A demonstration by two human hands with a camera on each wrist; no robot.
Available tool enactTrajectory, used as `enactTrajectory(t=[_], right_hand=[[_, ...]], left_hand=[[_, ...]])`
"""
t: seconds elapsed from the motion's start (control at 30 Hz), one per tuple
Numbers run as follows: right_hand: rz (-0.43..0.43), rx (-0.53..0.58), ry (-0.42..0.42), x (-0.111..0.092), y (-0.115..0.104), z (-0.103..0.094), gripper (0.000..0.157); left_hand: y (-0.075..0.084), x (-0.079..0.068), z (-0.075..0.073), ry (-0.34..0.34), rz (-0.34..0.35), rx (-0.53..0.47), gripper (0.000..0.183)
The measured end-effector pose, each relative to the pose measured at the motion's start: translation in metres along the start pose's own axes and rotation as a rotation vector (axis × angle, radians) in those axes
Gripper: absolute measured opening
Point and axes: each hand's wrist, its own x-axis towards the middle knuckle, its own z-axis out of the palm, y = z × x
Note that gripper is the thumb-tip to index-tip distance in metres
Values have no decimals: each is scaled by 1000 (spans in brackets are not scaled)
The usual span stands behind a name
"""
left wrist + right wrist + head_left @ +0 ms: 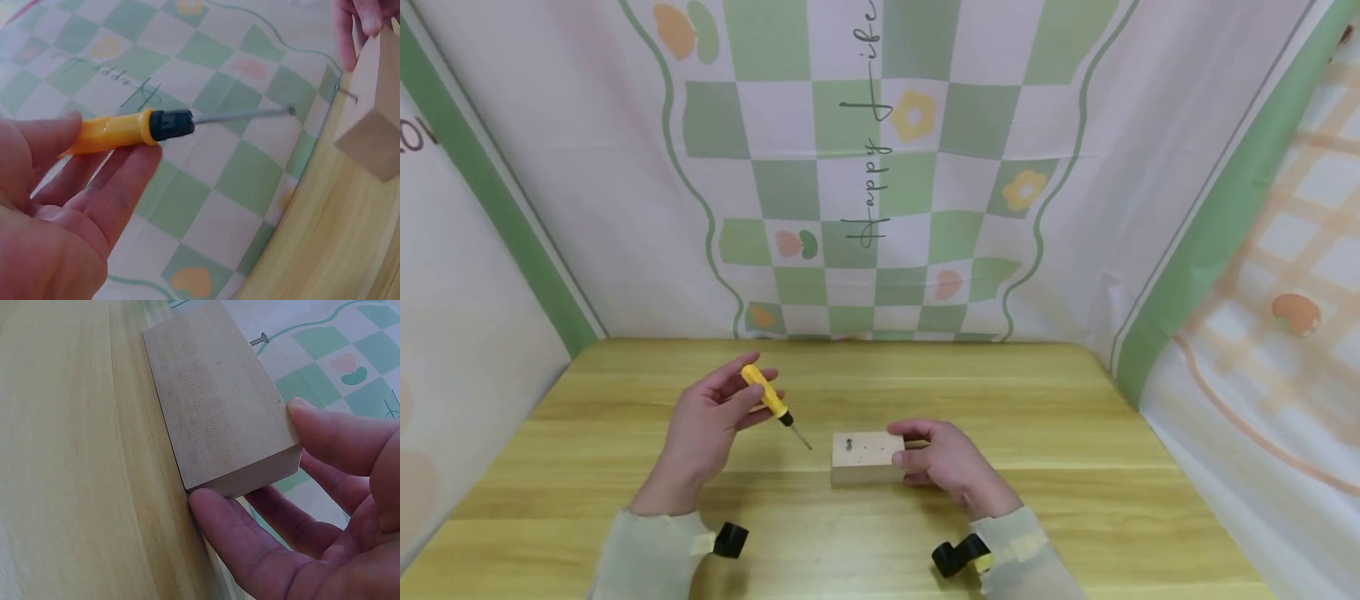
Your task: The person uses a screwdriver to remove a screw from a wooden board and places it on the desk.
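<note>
My left hand [718,417] holds a yellow-handled screwdriver [769,400] above the table, its thin shaft pointing down-right toward a small wooden block [867,457]. In the left wrist view the fingers curl round the yellow handle [115,132], and the tip [290,110] hangs a short way from the block [375,125]. My right hand [951,460] grips the block's right end, thumb and fingers [250,544] on either side. A screw [846,443] stands partly out of the block's top, seen too in the right wrist view as the screw [258,340].
The block rests on a light wooden table [1075,467]. A green-and-white checked cloth backdrop [880,183] closes off the back and both sides. Several small holes dot the block's top beside the screw.
</note>
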Motion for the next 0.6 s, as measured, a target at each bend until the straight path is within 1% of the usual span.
enactTrajectory(t=[0.1, 0.23, 0.4, 0.5, 0.6], right_hand=[[-3, 4, -4, 0, 1, -1, 50], [-4, 11, -6, 1, 2, -1, 50], [-2, 19, -16, 0, 2, -1, 51], [1, 17, -18, 0, 0, -1, 51], [0, 11, -16, -1, 0, -1, 50]], left_hand=[[-5, 3, 11, 19, 8, -46, 44], [-13, 8, 28, 33, 16, -69, 42], [-22, 11, 45, 59, 26, -41, 39], [-25, 12, 49, 79, 25, -9, 38], [-25, 12, 52, 86, 35, 27, 37]])
